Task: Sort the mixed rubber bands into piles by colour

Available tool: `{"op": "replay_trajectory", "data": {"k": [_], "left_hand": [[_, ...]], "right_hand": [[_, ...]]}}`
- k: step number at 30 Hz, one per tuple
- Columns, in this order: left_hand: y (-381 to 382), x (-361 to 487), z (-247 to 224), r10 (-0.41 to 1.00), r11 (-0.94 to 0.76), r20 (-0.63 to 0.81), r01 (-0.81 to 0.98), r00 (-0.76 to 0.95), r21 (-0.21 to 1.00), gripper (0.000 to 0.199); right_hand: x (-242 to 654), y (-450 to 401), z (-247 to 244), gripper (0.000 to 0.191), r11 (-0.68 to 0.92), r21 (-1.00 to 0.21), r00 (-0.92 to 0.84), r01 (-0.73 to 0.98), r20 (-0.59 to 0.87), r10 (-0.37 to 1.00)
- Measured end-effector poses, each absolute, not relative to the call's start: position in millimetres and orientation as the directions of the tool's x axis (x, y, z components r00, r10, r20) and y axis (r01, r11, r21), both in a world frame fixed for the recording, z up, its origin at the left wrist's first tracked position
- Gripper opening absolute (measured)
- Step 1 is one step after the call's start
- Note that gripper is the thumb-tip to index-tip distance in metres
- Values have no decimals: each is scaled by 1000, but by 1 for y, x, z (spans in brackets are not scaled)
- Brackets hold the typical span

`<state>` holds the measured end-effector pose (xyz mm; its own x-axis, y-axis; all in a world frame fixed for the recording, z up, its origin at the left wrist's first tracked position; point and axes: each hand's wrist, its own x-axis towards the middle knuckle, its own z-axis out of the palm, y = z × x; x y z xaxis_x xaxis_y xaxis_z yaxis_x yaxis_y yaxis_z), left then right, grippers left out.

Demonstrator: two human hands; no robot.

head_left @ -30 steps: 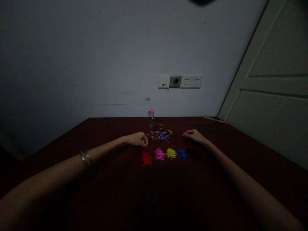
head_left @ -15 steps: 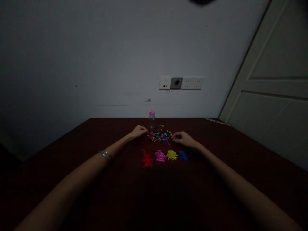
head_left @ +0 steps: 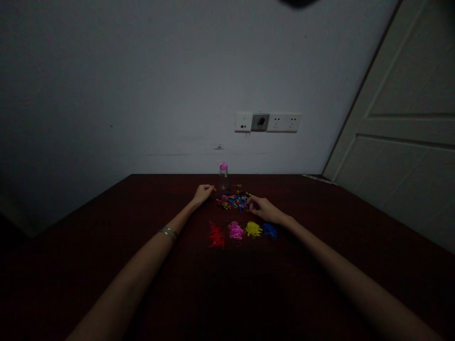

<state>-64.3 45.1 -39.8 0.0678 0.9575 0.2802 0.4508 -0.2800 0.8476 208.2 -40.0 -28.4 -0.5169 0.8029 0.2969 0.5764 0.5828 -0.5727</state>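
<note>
A mixed heap of small colourful rubber bands (head_left: 232, 201) lies near the back of the dark table. My right hand (head_left: 265, 209) is at the heap's right edge, thumb and fingers curled together among the bands; what they pinch is too small to make out. Just left of the heap, my left hand (head_left: 204, 193) rests on the table with its fingertips pressed together, and anything between them is hidden. Nearer to me is a row of sorted piles: red bands (head_left: 216, 236), pink bands (head_left: 235, 230), yellow bands (head_left: 253, 229) and blue bands (head_left: 270, 231).
Behind the heap stands a clear bottle with a pink cap (head_left: 223, 176). A couple of loose bands (head_left: 237, 185) lie beside it. The dark red table (head_left: 170, 293) meets a wall with sockets (head_left: 283, 123); a pale door (head_left: 401, 142) is at the right.
My right hand has shifted slightly left, further into the heap's edge. My left hand has drawn a little left, and its forearm has swung inward to the right.
</note>
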Motion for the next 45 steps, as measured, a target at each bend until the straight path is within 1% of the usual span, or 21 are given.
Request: {"op": "replay_trajectory", "data": {"k": [2, 5, 8, 11, 14, 18, 21, 23, 25, 28, 30, 32, 35, 38, 41, 45], "left_hand": [[41, -64, -38, 958, -282, 278, 437, 75, 854, 38], [38, -63, -37, 958, -280, 277, 413, 69, 866, 39], [37, -63, -36, 958, -283, 280, 406, 67, 869, 40], [38, -64, -37, 953, -294, 298, 422, 58, 858, 38], [41, -64, -40, 944, -312, 328, 435, 40, 845, 33], [42, -61, -41, 921, -371, 385, 441, 62, 817, 27], [37, -53, -32, 893, -444, 414, 489, 176, 751, 25], [29, -44, -21, 874, -486, 391, 517, 288, 704, 25], [18, -33, -8, 839, -531, 329, 523, 432, 667, 24], [-1, -14, 8, 719, -637, 236, 485, 653, 599, 19], [-13, -3, 14, 668, -681, 184, 493, 721, 542, 17], [-21, 6, 14, 676, -692, 155, 548, 721, 470, 17], [-27, 15, 6, 739, -660, 148, 660, 658, 359, 21], [-28, 19, -1, 761, -646, 151, 711, 631, 277, 22], [-28, 20, -4, 759, -650, 142, 724, 636, 231, 17], [-28, 19, -4, 756, -654, 143, 726, 639, 212, 14]], "right_hand": [[210, -40, -26, 21, 572, -602, -513, 557, 291, 807], [211, -41, -18, 22, 528, -688, -518, 498, 252, 817], [213, -44, -8, 22, 449, -778, -580, 439, 137, 803], [215, -46, 0, 26, 389, -822, -630, 415, 49, 775], [217, -47, 3, 29, 368, -837, -607, 404, 56, 793], [222, -41, -1, 25, 350, -828, -492, 439, 105, 864], [227, -36, -8, 24, 341, -833, -434, 435, 138, 890], [230, -32, -13, 24, 331, -838, -414, 434, 140, 899], [232, -30, -17, 24, 320, -842, -406, 434, 134, 904], [233, -30, -21, 24, 321, -846, -405, 426, 139, 904], [234, -30, -21, 24, 321, -843, -403, 432, 137, 905], [234, -30, -21, 24, 320, -834, -402, 450, 131, 906], [235, -30, -20, 24, 324, -816, -398, 479, 127, 908], [236, -29, -22, 24, 320, -810, -394, 491, 122, 911], [237, -29, -23, 23, 332, -806, -399, 489, 131, 907], [238, -27, -24, 23, 348, -790, -403, 504, 141, 904]]}}
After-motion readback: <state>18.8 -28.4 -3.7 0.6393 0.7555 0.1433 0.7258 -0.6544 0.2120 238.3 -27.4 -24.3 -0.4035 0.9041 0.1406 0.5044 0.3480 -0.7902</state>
